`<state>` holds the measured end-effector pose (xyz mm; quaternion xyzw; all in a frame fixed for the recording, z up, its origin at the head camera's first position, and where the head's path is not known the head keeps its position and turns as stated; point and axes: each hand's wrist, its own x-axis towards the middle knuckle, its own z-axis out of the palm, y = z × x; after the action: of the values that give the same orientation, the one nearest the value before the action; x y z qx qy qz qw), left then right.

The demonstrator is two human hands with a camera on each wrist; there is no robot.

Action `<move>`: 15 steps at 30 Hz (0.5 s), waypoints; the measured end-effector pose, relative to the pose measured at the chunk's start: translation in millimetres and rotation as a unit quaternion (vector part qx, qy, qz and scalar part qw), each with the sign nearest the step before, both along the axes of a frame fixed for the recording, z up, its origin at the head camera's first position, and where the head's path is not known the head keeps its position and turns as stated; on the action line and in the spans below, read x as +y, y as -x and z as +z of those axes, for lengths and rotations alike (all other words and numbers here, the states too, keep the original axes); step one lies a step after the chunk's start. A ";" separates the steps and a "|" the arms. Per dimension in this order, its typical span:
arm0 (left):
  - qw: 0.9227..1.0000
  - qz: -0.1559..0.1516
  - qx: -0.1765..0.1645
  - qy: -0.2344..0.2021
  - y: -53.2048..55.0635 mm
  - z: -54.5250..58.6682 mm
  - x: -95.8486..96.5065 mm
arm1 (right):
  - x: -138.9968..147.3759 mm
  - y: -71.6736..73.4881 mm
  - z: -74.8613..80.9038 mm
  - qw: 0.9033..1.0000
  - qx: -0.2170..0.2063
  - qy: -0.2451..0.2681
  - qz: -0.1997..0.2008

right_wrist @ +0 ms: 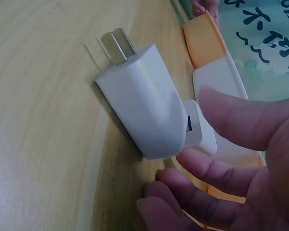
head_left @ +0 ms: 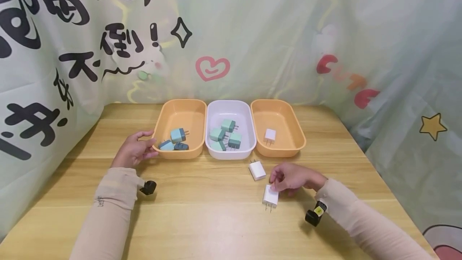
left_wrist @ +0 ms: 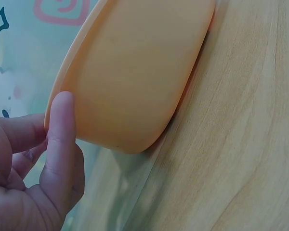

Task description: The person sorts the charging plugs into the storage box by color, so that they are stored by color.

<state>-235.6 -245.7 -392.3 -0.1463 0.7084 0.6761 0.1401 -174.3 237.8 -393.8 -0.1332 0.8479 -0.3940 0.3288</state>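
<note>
A white charger plug (head_left: 270, 196) lies on the table, its prongs toward the front edge. Right at its back end is my right hand (head_left: 294, 177); in the right wrist view a gap shows between thumb (right_wrist: 231, 115) and index finger, and the index fingertip is close to the white plug (right_wrist: 144, 106). A second white plug (head_left: 257, 170) lies just behind. My left hand (head_left: 134, 149) pinches the rim of the left orange tray (head_left: 180, 155) at its front left corner, the thumb on the outer wall in the left wrist view.
The left tray holds blue plugs (head_left: 178, 135). Beside it stands a white tray (head_left: 231, 155) with several green plugs (head_left: 228, 125). One white plug (head_left: 269, 135) lies in the right orange tray (head_left: 281, 152). A printed curtain (head_left: 252, 31) hangs behind the wooden table (head_left: 202, 220).
</note>
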 end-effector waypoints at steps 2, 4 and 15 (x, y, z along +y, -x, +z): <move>1.000 0.001 0.000 0.000 0.1 0.0 0.0 | -1.0 -0.1 -0.2 1.000 0.012 0.000 0.010; 1.000 0.000 0.003 0.002 -0.1 0.4 0.2 | -1.9 -0.2 -0.4 0.999 0.029 0.000 0.023; 1.000 -0.001 -0.001 0.001 -1.4 1.5 0.8 | -7.0 -4.8 2.8 0.995 0.069 -0.014 0.068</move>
<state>-234.2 -244.9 -390.8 -0.1461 0.7094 0.6748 0.1414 -169.5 230.8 -391.0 -0.2127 0.8630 -0.3486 0.2975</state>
